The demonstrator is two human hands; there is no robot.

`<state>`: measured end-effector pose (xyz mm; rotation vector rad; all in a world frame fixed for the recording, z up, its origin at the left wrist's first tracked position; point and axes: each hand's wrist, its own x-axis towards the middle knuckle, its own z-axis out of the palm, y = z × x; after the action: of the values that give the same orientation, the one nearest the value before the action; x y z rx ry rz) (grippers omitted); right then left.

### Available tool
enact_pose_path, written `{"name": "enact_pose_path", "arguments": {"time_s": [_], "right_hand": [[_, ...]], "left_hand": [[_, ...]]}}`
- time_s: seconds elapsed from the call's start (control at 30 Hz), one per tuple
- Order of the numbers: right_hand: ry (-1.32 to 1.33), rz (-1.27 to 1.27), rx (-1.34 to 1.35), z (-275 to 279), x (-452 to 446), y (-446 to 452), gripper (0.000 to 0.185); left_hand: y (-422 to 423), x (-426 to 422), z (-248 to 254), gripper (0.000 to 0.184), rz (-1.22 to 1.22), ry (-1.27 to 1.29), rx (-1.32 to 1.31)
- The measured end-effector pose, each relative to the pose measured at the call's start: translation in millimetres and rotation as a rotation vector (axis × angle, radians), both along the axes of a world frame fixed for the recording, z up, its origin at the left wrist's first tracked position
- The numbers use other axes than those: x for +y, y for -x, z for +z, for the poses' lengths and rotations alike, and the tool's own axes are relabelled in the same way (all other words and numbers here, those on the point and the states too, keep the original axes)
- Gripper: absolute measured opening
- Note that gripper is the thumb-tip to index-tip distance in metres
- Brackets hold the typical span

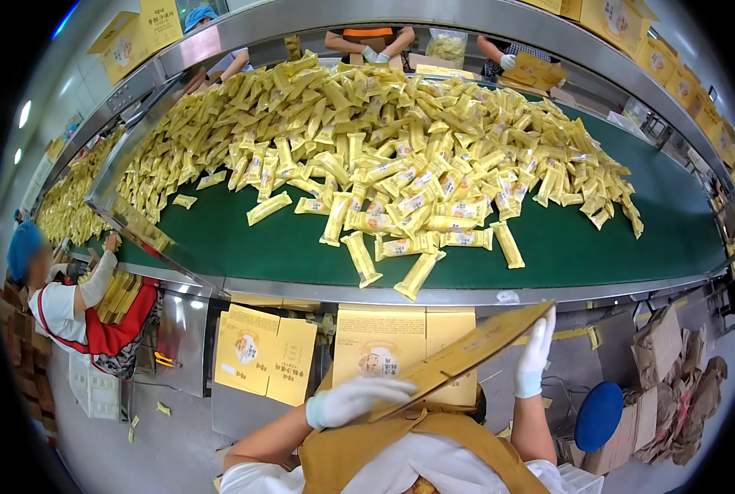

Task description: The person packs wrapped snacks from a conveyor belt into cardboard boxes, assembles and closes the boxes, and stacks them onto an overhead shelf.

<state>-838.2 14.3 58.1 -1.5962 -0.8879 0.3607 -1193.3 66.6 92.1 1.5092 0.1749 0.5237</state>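
Observation:
My left hand (358, 402), in a white glove, lies against the lower left end of a flat folded yellow carton (458, 361). The white-gloved right hand (535, 352) holds the carton's upper right end, fingers pointing up along its edge. Tilted upward to the right, the carton is in front of my chest. Just behind it stands another yellow printed carton (376, 337) below the belt edge. Yellow wrapped packets (417, 189) lie heaped on the green belt (302, 251) beyond. The fingertips of my left hand are slightly blurred.
A metal rim (433, 295) edges the belt. Yellow cartons (265, 350) stand left of centre. A person (79, 305) in a blue cap works at far left; others stand across the belt. A blue stool (599, 416) and brown sacks (684, 387) are at right.

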Motion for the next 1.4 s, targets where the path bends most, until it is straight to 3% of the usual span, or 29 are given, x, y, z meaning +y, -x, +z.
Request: {"name": "enact_pose_path", "arguments": {"time_s": [0.03, 0.17, 0.27, 0.37, 0.53, 0.6, 0.67, 0.7, 0.8, 0.83, 0.87, 0.93, 1.0, 1.07, 1.13, 1.17, 1.2, 1.27, 1.3, 1.33, 1.37, 1.4], "right_hand": [[0.077, 0.048, -0.105, -6, 0, -1, 0.059], [0.09, 0.185, 0.531, -7, 2, 21, 0.062], [-0.152, 0.115, 0.232, -13, 9, 8, 0.062], [0.102, 0.15, 0.186, 14, 13, -2, 0.059], [-0.005, 0.061, 0.025, -10, 8, -2, 0.05], [0.12, 0.007, -0.01, 1, -3, -17, 0.04], [0.241, 0.134, 0.068, 26, -7, -30, 0.041], [0.184, 0.163, 0.106, 56, 2, -10, 0.029], [0.291, 0.4, -0.212, 85, 9, 4, 0.018], [0.497, 0.54, -0.416, 113, 9, 16, 0.015], [0.452, 0.74, -0.653, 107, 10, 21, 0.017], [0.523, 0.888, -0.875, 119, 18, 51, 0.021], [0.543, 0.92, -0.959, 112, 31, 68, 0.032], [0.578, 1.061, -1.009, 96, 51, 68, 0.054], [0.578, 1.195, -0.849, 103, 60, 60, 0.059], [0.486, 1.254, -0.789, 103, 59, 51, 0.062], [0.392, 1.31, -0.729, 101, 58, 38, 0.065], [0.346, 1.305, -0.594, 99, 53, 27, 0.073], [0.39, 1.244, -0.521, 97, 46, 26, 0.077], [0.434, 1.18, -0.446, 94, 37, 26, 0.082], [0.476, 0.991, -0.264, 82, 28, 27, 0.087], [0.462, 0.871, -0.267, 76, 24, 30, 0.09]], "left_hand": [[-4, 0, 1, 0.045, -0.039, -0.041, -0.005], [-9, 12, 3, 0.047, -0.114, -0.372, 0.012], [-11, 19, 12, 0.046, -0.173, -0.555, -0.01], [-11, 21, 9, 0.045, -0.157, -0.575, -0.023], [-12, 21, 5, 0.038, 0.03, -0.742, -0.079], [-15, 21, 7, 0.031, 0.094, -0.891, -0.105], [-19, 26, 18, 0.024, 0.113, -1.071, -0.128], [-26, 31, 25, 0.018, 0.181, -1.183, -0.25], [-34, 37, 22, 0.028, 0.058, -1.219, -0.25], [-39, 38, 46, 0.039, -0.17, -1.229, 0.162], [-48, 46, 56, 0.04, -0.206, -1.224, 0.353], [-64, 58, 67, 0.043, -0.282, -1.189, 0.735], [-68, 68, 42, 0.043, -0.32, -1.168, 0.762], [-72, 74, 23, 0.041, -0.345, -1.163, 0.775], [-75, 74, 13, 0.037, -0.355, -1.176, 0.776], [-73, 78, -4, 0.027, -0.16, -1.351, 0.466], [-73, 77, 7, 0.024, -0.025, -1.45, 0.422], [-64, 79, 7, 0.045, 0.477, -1.552, 0.261], [-62, 75, 12, 0.067, 0.668, -1.472, 0.409], [-60, 79, 22, 0.065, 0.776, -1.293, 0.496], [-58, 83, 29, 0.061, 0.705, -1.209, 0.543], [-57, 85, 35, 0.058, 0.632, -1.122, 0.587]]}}
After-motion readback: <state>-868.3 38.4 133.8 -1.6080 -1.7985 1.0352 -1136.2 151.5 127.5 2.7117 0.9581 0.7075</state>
